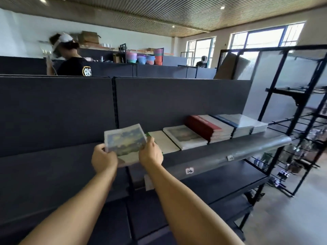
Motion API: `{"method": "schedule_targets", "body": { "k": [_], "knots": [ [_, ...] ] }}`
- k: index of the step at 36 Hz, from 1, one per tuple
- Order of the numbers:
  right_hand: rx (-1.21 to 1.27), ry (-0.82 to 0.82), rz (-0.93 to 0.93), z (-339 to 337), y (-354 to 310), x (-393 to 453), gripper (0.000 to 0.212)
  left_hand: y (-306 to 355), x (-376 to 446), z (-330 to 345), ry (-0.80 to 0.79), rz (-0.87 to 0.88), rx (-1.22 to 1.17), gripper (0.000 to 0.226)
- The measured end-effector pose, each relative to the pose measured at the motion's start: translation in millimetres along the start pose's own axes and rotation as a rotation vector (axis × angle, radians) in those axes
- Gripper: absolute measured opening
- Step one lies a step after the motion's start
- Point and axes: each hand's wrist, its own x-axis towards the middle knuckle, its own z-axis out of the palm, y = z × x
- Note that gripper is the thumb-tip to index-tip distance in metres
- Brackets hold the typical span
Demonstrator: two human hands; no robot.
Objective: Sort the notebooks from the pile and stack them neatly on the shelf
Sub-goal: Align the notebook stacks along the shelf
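The room is a wide hall with a slatted ceiling, bright windows (261, 38) at the far right, and dark partition panels (177, 96) running across the middle; another person (69, 55) stands beyond them at the far left. A black wire rack (292, 121) stands to the right.

The dark shelf (230, 149) crosses the scene at mid height, with lower shelves beneath it. On it, stacks of notebooks run from centre to right: a white-covered stack (163, 141), a picture-covered stack (185, 137), a red stack (203, 127), and a blue-and-white stack (242, 123) at the far right end.

Both hands hold a bundle of notebooks with a blue-and-yellow painted cover (125, 140), raised just above the shelf's near edge and just left of the white stack. The left hand (104, 159) grips its near left corner with curled fingers; the right hand (150, 153) grips its right edge, fingers wrapped under.

The step in hand looks like placing this sorted bundle as the next stack in the row. The next move likely calls for lowering it flat onto the bare shelf left of the white stack, squaring its edges with the neighbours. The source pile is not in view.
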Motion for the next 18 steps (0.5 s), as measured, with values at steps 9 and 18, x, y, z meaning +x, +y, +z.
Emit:
{"method": "schedule_targets", "body": {
  "k": [9, 18],
  "knots": [
    [-0.068, 0.021, 0.012, -33, 50, 14, 0.022, 11, -24, 46, -0.065, 0.131, 0.070, 0.027],
    [-0.003, 0.164, 0.108, -59, 80, 44, 0.023, 23, -31, 93, -0.240, 0.169, -0.007, 0.029]
  ]
}}
